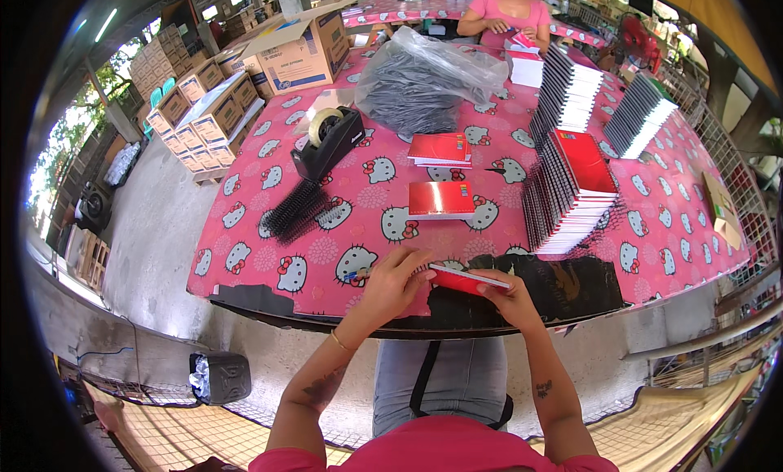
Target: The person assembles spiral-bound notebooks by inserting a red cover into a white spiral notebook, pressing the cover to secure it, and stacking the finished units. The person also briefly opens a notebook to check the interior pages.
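A red-covered notebook [462, 281] is tilted up at the table's near edge, its white page edges uppermost. My right hand [509, 296] grips its right end, thumb on the cover. My left hand [395, 283] is closed at the notebook's left end, by the binding edge; what its fingertips pinch there is partly hidden. A small blue item [352, 275] lies just left of that hand. Beyond my hands, one red notebook [440, 199] lies flat, with a few more red notebooks [439, 148] behind it.
Loose black binding coils [295, 213] lie at left beside a black tape dispenser [328, 143]. A clear bag [416, 85] of black coils sits behind. Tall stacks of coil-bound notebooks [571, 191] stand at right. Across the table a person [510, 19] handles a red booklet.
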Available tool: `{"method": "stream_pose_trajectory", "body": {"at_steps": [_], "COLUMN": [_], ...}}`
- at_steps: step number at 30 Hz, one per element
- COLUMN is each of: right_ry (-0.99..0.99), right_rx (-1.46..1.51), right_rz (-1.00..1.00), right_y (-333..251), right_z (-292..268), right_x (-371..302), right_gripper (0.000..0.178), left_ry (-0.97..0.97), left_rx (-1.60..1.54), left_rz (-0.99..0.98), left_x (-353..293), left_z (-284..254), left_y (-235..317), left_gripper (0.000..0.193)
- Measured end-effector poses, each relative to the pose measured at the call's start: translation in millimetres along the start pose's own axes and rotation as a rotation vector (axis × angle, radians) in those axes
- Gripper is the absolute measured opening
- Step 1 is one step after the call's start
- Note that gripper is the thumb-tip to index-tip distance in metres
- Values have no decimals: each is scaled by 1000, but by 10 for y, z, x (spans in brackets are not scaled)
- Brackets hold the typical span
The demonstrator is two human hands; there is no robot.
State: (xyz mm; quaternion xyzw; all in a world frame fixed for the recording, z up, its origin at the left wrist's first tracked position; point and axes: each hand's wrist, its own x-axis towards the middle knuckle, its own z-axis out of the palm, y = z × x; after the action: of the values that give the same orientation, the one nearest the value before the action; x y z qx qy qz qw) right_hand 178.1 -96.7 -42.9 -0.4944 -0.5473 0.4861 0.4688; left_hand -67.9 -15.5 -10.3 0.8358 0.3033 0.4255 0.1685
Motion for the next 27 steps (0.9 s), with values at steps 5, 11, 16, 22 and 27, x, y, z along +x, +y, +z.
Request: {"method": "stream_pose_trajectory", "body": {"at_steps": [5,11,16,22,27], "right_ry": [13,10,96,148,130], "right_rx": [-72,-6,90,135,154], "right_rz": [-109,-84,-66,-83,-72], "right_y": [108,102,-28,-44,-53], "right_z": [-43,-2,142,258,256], "right_x": [17,-5,-92,-139,-183], "right_gripper": [27,28,32,34,33], "left_ry": [-182,-471,-263,-151,-298], "left_rx": [-3,-24,491,604,633], "left_rz": [42,-3,124,77,165], "left_x": [110,205,51,-355,-525], "left_z": [-86,-171,34,280,302], "left_y": [-22,-185,229,274,287], "left_gripper": [25,35,65,84,85]}}
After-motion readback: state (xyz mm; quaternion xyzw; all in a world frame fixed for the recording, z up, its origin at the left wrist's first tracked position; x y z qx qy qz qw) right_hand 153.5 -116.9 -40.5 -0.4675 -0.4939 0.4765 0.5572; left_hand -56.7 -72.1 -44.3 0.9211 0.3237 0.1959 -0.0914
